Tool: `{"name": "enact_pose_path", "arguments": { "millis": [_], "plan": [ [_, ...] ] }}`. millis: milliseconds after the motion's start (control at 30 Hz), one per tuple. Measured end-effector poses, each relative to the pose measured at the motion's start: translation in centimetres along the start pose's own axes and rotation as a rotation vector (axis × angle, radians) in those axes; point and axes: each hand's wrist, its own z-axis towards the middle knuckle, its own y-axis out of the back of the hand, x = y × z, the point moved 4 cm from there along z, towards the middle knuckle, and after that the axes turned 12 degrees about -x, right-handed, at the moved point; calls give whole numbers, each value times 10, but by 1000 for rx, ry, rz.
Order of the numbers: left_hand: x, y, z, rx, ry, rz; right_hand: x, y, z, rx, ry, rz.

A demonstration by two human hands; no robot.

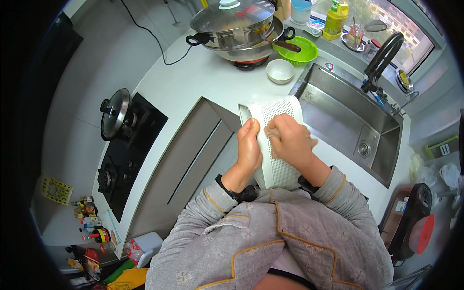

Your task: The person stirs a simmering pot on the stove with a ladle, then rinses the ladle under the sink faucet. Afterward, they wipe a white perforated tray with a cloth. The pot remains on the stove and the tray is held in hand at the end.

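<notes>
A white perforated plastic basket (284,105) is held tipped on its side in front of my body, near the counter edge by the sink. My left hand (249,145) grips its rim, thumb on top. Pressed against the basket's dotted outer wall is my right hand (290,139), closed around a beige cloth (272,139). Parts of the cloth stick out on both sides of the fist. The lower end of the basket is partly hidden by my right forearm and jacket.
Right of the basket lies a stainless steel sink (337,112) with a black faucet (380,61). Beyond it stand a white bowl (280,71), a green plastic basket (299,50) and a large lidded steamer pot (235,32). A gas hob (145,127) with a lidded pan (116,114) is at left.
</notes>
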Motion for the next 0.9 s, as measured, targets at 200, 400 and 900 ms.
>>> {"name": "enact_pose_path", "arguments": {
  "millis": [200,400,900],
  "plan": [
    [3,-1,2,9,41,-42,-5,16,7,-246,-199,-132],
    [1,1,1,1,25,-15,2,-9,-22,29,23,41],
    [7,-2,-9,106,144,157,3,9,-58,6,263,-37]
  ]
}}
